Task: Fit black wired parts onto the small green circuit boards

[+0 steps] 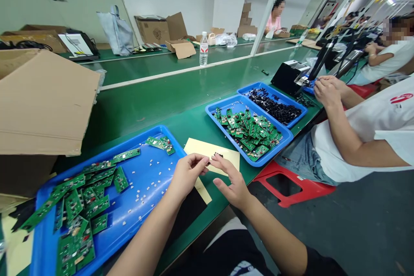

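My left hand (186, 175) and my right hand (231, 180) meet over a yellow paper sheet (202, 147) at the bench's near edge. Both pinch toward each other, fingers closed on something small between them that I cannot make out. A small dark part (218, 155) lies on the paper just beyond my right fingertips. A blue tray (142, 189) to my left holds several green circuit boards (77, 207) and scattered small white bits (152, 181).
Another blue tray (226, 105) of green boards and a tray of black parts (274, 108) sit to the right, by a seated co-worker's hands (326, 90). A cardboard box (42, 103) stands left. A water bottle (203, 49) is farther back. A red stool (291, 185) is beside me.
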`<act>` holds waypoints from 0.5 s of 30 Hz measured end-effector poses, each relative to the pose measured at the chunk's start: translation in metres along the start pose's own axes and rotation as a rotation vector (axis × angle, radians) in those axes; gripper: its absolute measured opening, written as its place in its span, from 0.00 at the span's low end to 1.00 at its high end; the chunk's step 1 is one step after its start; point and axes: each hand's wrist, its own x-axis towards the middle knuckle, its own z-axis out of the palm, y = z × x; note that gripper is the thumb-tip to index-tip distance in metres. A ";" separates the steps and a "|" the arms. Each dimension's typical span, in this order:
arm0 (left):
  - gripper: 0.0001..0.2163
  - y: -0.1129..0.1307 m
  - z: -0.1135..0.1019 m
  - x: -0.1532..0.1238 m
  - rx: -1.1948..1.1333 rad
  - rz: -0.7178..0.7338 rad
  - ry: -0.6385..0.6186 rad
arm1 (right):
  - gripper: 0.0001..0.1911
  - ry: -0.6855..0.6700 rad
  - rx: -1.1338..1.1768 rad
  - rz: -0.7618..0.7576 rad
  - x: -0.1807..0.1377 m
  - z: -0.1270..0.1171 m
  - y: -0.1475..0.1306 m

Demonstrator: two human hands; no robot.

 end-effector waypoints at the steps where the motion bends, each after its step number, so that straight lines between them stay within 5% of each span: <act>1: 0.17 0.000 0.002 0.000 -0.007 -0.011 0.003 | 0.29 0.003 -0.011 0.002 -0.001 0.000 0.000; 11: 0.14 -0.005 0.015 0.010 0.216 0.023 0.074 | 0.32 0.004 -0.215 -0.059 -0.010 0.003 0.009; 15: 0.15 -0.006 0.017 0.016 0.232 0.046 0.012 | 0.32 -0.002 -0.297 -0.083 -0.009 0.001 0.013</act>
